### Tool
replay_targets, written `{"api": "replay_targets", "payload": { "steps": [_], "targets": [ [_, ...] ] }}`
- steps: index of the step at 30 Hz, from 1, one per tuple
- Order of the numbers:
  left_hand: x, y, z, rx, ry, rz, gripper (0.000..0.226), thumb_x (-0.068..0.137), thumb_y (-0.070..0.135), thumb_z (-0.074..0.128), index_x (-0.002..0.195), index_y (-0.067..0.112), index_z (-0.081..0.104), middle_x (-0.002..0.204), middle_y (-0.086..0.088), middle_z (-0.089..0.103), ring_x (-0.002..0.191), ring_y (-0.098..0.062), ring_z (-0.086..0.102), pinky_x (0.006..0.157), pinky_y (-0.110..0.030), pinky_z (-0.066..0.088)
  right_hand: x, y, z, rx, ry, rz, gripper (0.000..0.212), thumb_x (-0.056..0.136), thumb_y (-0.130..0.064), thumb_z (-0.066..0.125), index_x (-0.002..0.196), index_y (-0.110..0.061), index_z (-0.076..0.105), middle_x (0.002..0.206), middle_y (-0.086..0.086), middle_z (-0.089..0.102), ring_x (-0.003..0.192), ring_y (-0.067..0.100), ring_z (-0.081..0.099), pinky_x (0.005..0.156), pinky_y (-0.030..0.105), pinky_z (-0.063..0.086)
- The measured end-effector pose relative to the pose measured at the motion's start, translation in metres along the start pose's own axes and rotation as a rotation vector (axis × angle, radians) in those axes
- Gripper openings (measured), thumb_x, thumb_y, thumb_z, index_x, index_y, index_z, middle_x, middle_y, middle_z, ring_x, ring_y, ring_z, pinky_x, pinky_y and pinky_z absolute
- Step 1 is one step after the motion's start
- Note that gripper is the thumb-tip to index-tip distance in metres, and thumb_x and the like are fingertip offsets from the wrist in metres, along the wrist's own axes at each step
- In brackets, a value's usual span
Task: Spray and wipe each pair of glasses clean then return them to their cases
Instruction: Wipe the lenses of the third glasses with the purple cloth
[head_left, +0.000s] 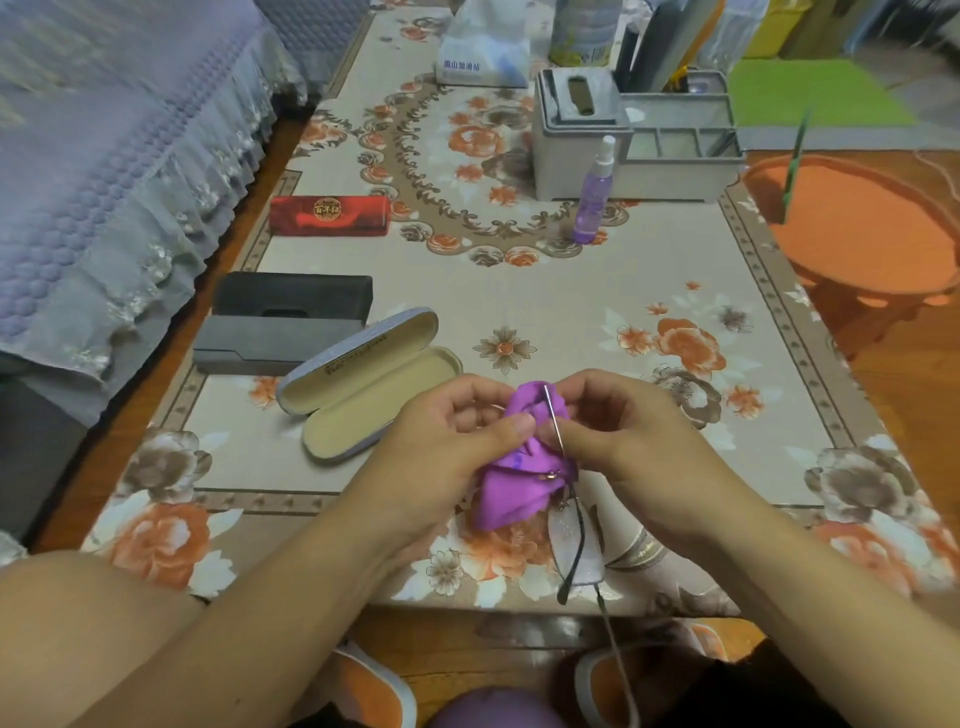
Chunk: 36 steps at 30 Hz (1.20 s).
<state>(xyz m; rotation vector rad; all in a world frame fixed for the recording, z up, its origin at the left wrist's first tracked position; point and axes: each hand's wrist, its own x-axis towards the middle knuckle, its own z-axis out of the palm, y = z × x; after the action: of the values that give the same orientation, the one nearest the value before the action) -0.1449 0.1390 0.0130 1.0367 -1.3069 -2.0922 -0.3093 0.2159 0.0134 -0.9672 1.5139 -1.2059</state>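
Fingers (511, 427), both hands: pinching cloth (511, 493) around my glasses (574, 540), steadying one lens for wiping; case (374, 384) open nearby, awaiting return.

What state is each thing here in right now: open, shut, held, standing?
Glasses: held, one lens wrapped in cloth.
Purple cloth: bunched in both hands.
Beige case: open, empty.
Red case: shut.
Spray bottle: upright, untouched.
Left hand, right hand: gripping.

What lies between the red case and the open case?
In the head view, a black case and a grey case lie between the red case and the open case.
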Motion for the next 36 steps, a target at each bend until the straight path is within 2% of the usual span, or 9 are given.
{"api": "replay_targets", "payload": {
  "steps": [2,5,9,14,17,21,26,32,36],
  "targets": [
    [0.0,0.002,0.0,0.142,0.011,0.084,0.02,0.073,0.013,0.079,0.091,0.02,0.076,0.095,-0.011,0.076,0.089,-0.026,0.075,0.081,-0.038,0.059,-0.001,-0.001,-0.002,0.045,-0.01,0.029,0.009,0.088,0.003,0.071,0.092,-0.004,0.068,0.084,0.019,0.064,0.076,0.027,0.06,0.067,0.031,0.054],
    [0.001,0.006,-0.003,0.221,0.012,0.194,0.013,0.069,0.015,0.079,0.078,0.023,0.08,0.082,-0.001,0.076,0.08,-0.015,0.072,0.075,-0.027,0.06,-0.003,-0.001,-0.002,0.121,-0.041,0.042,0.008,0.081,-0.008,0.077,0.081,-0.011,0.069,0.084,0.028,0.061,0.075,0.029,0.059,0.068,0.039,0.051],
    [0.0,0.008,-0.002,0.306,0.044,0.231,0.015,0.078,0.01,0.079,0.084,0.023,0.08,0.083,0.001,0.078,0.08,-0.013,0.073,0.075,-0.029,0.061,-0.003,0.001,-0.002,0.073,0.033,0.005,0.006,0.087,-0.009,0.072,0.082,-0.007,0.072,0.087,0.035,0.063,0.071,0.03,0.058,0.064,0.044,0.049],
    [-0.01,0.004,0.006,0.475,0.022,0.281,0.021,0.084,0.009,0.078,0.087,0.028,0.07,0.082,0.002,0.076,0.079,-0.019,0.074,0.076,-0.04,0.062,-0.007,0.001,0.002,-0.035,0.088,-0.028,0.018,0.095,-0.01,0.066,0.082,-0.006,0.077,0.079,0.021,0.071,0.07,0.039,0.067,0.069,0.056,0.058],
    [-0.005,0.004,-0.001,0.392,0.045,0.308,0.023,0.083,0.001,0.076,0.08,0.023,0.071,0.077,0.003,0.074,0.072,-0.013,0.072,0.069,-0.028,0.059,-0.008,-0.002,0.004,-0.045,0.067,-0.036,0.018,0.095,-0.014,0.067,0.08,-0.012,0.076,0.074,0.016,0.072,0.063,0.027,0.065,0.067,0.051,0.057],
    [0.001,0.003,-0.004,0.319,0.081,0.309,0.017,0.086,-0.002,0.072,0.086,0.015,0.073,0.08,0.001,0.075,0.075,-0.016,0.073,0.069,-0.026,0.058,-0.005,-0.003,0.004,-0.003,-0.026,0.028,0.006,0.094,-0.005,0.067,0.099,-0.005,0.072,0.092,0.026,0.071,0.083,0.045,0.069,0.078,0.052,0.059],
    [-0.003,0.002,-0.001,0.318,0.026,0.287,0.025,0.09,0.003,0.069,0.102,0.023,0.077,0.097,0.001,0.078,0.091,-0.017,0.075,0.075,-0.028,0.06,-0.004,-0.006,-0.004,0.001,0.003,-0.015,0.011,0.089,0.003,0.069,0.083,-0.006,0.066,0.084,0.031,0.063,0.066,0.03,0.062,0.059,0.032,0.055],
    [-0.006,-0.007,0.004,0.503,0.024,0.312,0.037,0.091,0.003,0.07,0.11,0.035,0.073,0.104,0.01,0.075,0.097,-0.01,0.072,0.086,-0.038,0.06,-0.002,0.004,-0.004,-0.152,0.049,-0.014,0.023,0.102,-0.015,0.057,0.09,-0.015,0.077,0.086,0.017,0.074,0.084,0.044,0.069,0.078,0.064,0.056],
    [-0.003,-0.003,-0.001,0.596,0.027,0.328,0.016,0.088,0.015,0.076,0.096,0.028,0.071,0.089,0.007,0.072,0.079,-0.019,0.069,0.078,-0.049,0.058,0.0,0.0,-0.002,-0.266,-0.019,0.013,0.027,0.099,-0.03,0.058,0.087,-0.01,0.071,0.085,0.025,0.067,0.068,0.028,0.059,0.072,0.064,0.053]
  ]
}}
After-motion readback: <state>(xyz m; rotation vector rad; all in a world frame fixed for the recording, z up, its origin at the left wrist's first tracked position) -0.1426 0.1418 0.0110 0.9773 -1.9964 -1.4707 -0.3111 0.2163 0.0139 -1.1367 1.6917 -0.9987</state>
